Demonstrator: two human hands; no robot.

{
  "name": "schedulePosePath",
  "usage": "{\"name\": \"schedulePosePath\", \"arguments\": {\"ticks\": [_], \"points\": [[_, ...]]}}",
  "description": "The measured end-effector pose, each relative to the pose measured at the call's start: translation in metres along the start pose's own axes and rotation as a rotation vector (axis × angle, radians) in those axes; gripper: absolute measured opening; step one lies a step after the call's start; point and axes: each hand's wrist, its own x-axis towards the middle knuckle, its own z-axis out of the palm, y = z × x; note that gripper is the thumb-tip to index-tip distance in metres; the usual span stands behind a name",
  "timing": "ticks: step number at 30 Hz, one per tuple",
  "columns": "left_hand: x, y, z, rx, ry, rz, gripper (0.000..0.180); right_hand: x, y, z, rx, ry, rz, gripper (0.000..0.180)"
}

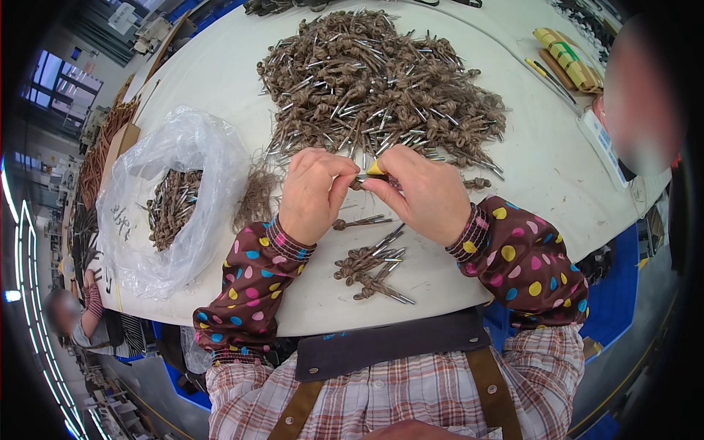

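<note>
Brown knotted cord (356,185) is pinched in the left hand (312,188), while the right hand (427,192) grips a yellow object (375,169) alongside.

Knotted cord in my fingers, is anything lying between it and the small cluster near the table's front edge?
Yes, a loose knotted cord with metal tips lies on the white table between your held cord and the small cluster.

Cord pile (367,88) on tbl (227,81), far ctr; bag (229,154) L; bunch (363,268) nr frt edge.
</note>
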Motion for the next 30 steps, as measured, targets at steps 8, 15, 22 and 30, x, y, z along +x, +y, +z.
{"name": "schedulePosePath", "arguments": {"ticks": [8, 15, 22, 30], "points": [[-0.002, 0.001, 0.002, 0.000, 0.013, 0.012, 0.016, 0.001, -0.005, -0.004, -0.092, 0.007, -0.055, 0.023], [-0.007, 0.010, 0.007, -0.520, 0.216, -0.466, 0.002, 0.004, 0.012, -0.004, 0.409, 0.018, 0.235, 0.041], [-0.003, -0.001, -0.002, -0.462, 0.082, -0.485, 0.015, 0.010, 0.016, -0.011, 0.536, -0.105, 0.443, 0.029], [0.005, 0.009, -0.002, 0.317, -0.217, 0.032, 0.052, 0.009, 0.022, -0.011, 0.540, -0.085, 0.394, 0.024]]}}
